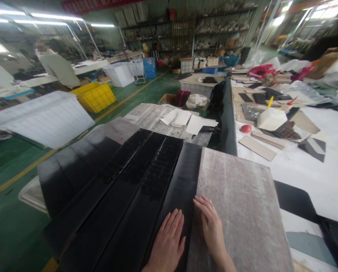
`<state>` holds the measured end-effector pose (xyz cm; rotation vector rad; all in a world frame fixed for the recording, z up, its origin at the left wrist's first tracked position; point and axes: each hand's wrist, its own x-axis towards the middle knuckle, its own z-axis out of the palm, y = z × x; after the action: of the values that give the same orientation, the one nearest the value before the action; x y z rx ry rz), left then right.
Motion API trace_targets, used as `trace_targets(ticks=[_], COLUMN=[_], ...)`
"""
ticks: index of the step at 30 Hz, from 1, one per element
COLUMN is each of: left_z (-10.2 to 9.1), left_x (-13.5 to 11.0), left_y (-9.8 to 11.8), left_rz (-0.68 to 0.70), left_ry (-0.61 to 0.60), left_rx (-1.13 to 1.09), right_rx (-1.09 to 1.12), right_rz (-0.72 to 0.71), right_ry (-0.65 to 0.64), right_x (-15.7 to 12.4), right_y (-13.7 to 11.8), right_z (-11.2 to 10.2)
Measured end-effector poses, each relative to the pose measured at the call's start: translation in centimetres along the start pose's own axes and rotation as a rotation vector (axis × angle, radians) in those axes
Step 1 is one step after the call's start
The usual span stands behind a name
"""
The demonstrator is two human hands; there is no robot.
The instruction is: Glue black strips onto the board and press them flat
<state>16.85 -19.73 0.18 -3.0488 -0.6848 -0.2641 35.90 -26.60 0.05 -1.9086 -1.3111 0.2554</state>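
Note:
Several long black strips of sheet material (135,166) lie side by side on a worn grey-brown board (237,189). Flat on the rightmost black strip (186,173) rests my left hand (169,238), its fingers stretched out and holding nothing. My right hand (211,226) is at that strip's right edge, fingertips touching it and the palm over the bare board; its fingers are extended and grip nothing. Farther left, more black pieces (75,162) lie on another board.
On the right, a white-topped table (288,166) carries scraps, a white container (272,119) and a red round object (245,129). White sheets (182,118) lie on a board ahead. White (44,117) and yellow (95,96) bins stand left; a person (57,66) is behind them.

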Motion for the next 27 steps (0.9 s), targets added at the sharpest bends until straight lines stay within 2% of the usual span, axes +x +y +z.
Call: trace_targets(ticks=[2,5,8,16,22,25,27], left_z=[0.3,0.7,0.7,0.1,-0.4,-0.3,-0.1], left_x=[-0.1,-0.2,-0.2,-0.2,0.1,-0.2,-0.6], left_y=[-0.1,-0.2,-0.2,0.2,0.3,0.2,-0.1], left_rz=[0.013,0.021,0.028,-0.025,-0.014,-0.041,-0.018], left_ry=[0.009,0.031,0.058,0.004,-0.007,0.032,0.099], left_rx=[0.004,0.011,0.025,-0.024,-0.003,0.012,0.047], right_rx=[-0.033,-0.110,-0.177,-0.177,-0.186,-0.206,-0.221], right_rz=[-0.042,-0.118,-0.134,-0.124,-0.128,-0.116,-0.116], right_ry=[-0.015,-0.122,-0.170,-0.155,-0.140,-0.169,-0.189], right_x=[-0.1,-0.5,-0.8,-0.7,-0.7,-0.7,-0.7], right_y=[-0.7,-1.5,-1.6,-1.5,-1.8,-1.9,-2.0], right_z=[-0.1,0.4,1.2,1.3,1.4,1.2,1.2])
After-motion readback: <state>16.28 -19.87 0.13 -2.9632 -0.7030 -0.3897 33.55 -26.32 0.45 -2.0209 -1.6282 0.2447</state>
